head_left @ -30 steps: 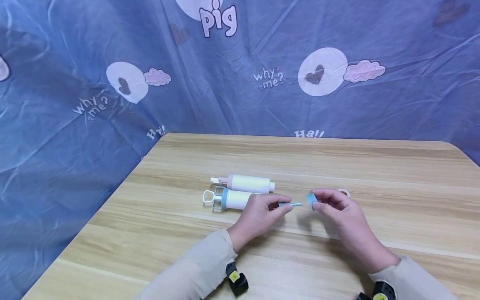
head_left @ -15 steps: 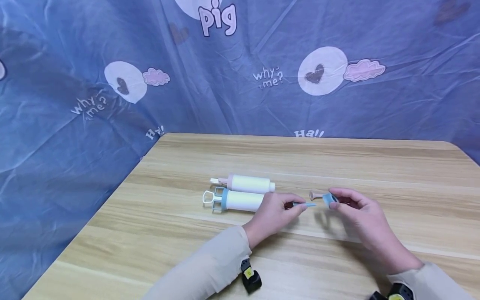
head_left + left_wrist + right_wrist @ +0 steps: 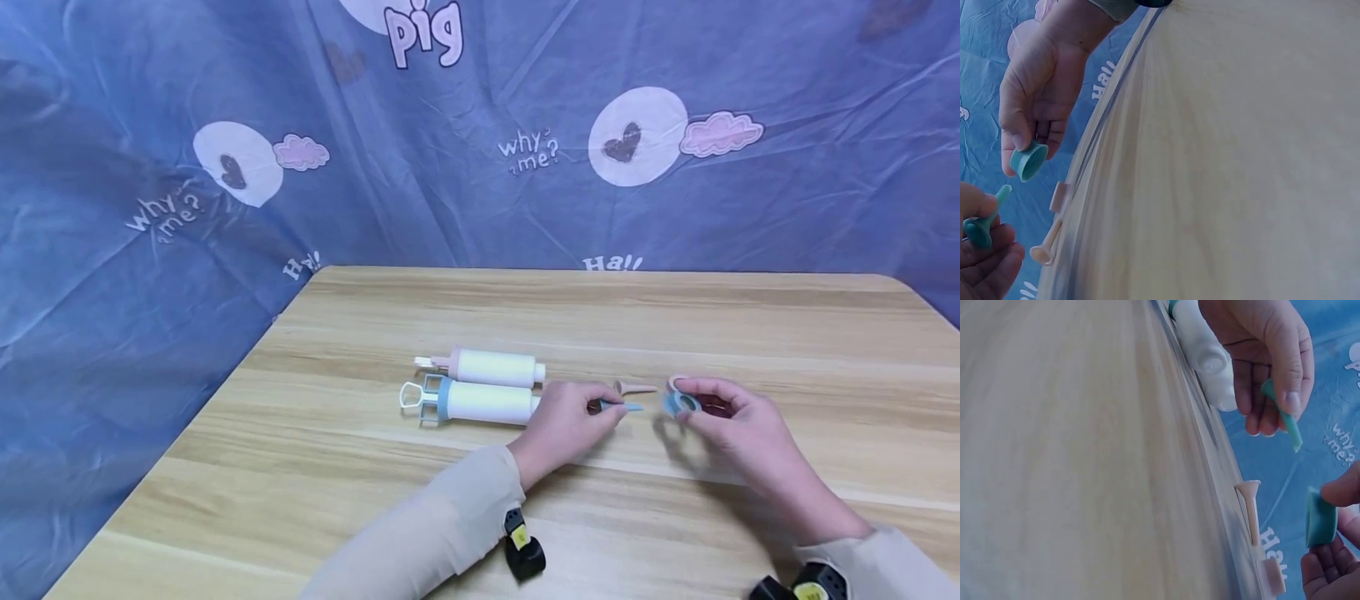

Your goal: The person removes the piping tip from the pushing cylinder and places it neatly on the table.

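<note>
My left hand point(image 3: 564, 419) pinches a small teal funnel-shaped nozzle point(image 3: 633, 407), its thin tip pointing right towards the other hand. In the right wrist view, thumb and fingers close on the stem of this nozzle point(image 3: 1291, 428). A teal ring-shaped cap point(image 3: 684, 403) sits between the thumb and fingers of my right hand point(image 3: 746, 429), tilted so its opening shows. Cap and nozzle are apart, both held above the table. Behind them lies a peach nozzle point(image 3: 636, 388) of the same shape. A peach ring point(image 3: 1059, 196), partly hidden in the head view, lies near it.
Left of the hands, two white syringe-like tubes lie side by side on the wooden table point(image 3: 285, 467): a tube with a blue collar point(image 3: 489, 402) and, behind it, a tube with a pink collar point(image 3: 497, 367). A blue printed cloth point(image 3: 450, 192) hangs behind the table.
Both hands have moved right with the teal parts. The right hand has turned the cap so its opening shows. The peach nozzle, hidden at first, is now in sight.
</note>
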Demonstrator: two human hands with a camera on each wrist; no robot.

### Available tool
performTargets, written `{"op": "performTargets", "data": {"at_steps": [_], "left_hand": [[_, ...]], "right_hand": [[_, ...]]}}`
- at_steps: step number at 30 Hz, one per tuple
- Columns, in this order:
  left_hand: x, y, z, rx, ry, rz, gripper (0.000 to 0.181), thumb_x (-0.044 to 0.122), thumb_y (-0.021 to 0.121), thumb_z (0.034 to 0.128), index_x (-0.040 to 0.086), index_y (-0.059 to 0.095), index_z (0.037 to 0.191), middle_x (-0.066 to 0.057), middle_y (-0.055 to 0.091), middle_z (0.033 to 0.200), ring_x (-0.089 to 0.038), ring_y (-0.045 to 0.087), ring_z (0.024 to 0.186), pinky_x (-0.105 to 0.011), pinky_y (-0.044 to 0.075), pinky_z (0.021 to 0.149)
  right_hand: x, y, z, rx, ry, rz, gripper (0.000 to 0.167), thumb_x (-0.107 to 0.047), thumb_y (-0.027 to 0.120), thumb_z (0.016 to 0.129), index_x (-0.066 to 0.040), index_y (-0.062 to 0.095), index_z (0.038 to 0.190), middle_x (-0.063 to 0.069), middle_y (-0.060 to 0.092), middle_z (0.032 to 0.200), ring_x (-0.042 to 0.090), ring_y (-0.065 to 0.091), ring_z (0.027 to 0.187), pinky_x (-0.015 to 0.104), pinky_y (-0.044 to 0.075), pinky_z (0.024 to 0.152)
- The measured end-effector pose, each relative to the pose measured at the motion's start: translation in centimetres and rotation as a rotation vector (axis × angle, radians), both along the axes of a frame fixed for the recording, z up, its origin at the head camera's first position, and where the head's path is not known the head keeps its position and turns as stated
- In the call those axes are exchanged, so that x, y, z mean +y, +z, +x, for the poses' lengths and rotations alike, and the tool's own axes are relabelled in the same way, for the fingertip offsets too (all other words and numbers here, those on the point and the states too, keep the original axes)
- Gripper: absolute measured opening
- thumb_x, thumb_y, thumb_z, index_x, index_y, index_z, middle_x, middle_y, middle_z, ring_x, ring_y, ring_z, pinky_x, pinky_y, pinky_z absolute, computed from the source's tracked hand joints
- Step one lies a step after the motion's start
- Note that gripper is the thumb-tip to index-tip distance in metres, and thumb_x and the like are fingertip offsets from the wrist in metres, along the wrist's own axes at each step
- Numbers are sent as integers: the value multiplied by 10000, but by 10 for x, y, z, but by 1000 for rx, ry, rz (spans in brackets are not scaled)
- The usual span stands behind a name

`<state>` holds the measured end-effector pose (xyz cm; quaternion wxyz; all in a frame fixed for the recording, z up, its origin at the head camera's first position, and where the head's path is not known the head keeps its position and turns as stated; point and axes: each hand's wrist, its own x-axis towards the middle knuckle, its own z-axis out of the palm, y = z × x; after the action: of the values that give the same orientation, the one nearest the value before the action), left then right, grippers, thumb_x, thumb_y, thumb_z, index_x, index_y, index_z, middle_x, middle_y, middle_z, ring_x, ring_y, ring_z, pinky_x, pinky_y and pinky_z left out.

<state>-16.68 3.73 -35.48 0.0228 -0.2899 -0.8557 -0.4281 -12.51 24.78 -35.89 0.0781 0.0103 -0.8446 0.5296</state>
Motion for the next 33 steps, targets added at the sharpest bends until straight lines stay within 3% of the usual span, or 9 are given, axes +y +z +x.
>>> {"op": "performTargets", "data": {"at_steps": [6,10,13,18,24,33], "left_hand": [[12,-4,-2,7,58,-47,88,185,673,838,152,745,878,71,702,820,48,477,605,-78,387,551],[19,-6,-3,-11,81,-77,80,183,687,825,157,746,872,72,706,837,39,485,609,-91,379,537],[23,-7,-2,-2,77,-121,81,198,693,822,173,746,878,86,704,859,45,518,656,-88,380,560],[28,-11,-2,18,57,-171,79,210,685,830,186,744,876,109,695,840,53,546,719,-79,391,620],[30,-12,-1,26,60,-225,86,229,679,839,201,743,888,124,686,831,57,537,707,-75,390,625],[31,-19,0,153,57,-308,96,235,666,850,211,744,900,126,691,893,3,587,835,-107,418,771]], "right_hand": [[9,0,-1,-71,1,34,438,-189,722,806,31,586,1159,-234,600,1081,-145,516,896,65,446,740],[13,0,0,-123,-26,121,484,-239,731,796,20,581,1176,7,610,1135,-111,496,848,116,462,685],[15,0,0,-141,-38,168,506,-237,737,788,22,573,1191,99,596,1111,-58,491,812,172,462,630],[17,-2,-2,-180,-39,199,517,-230,753,767,32,580,1178,55,613,989,3,491,774,193,439,604],[18,-4,-2,-222,-26,209,519,-238,750,772,39,581,1177,77,617,984,17,493,780,176,424,630],[18,-5,-4,-240,-30,264,521,-269,749,771,18,595,1177,96,589,976,98,473,791,202,408,614]]}}
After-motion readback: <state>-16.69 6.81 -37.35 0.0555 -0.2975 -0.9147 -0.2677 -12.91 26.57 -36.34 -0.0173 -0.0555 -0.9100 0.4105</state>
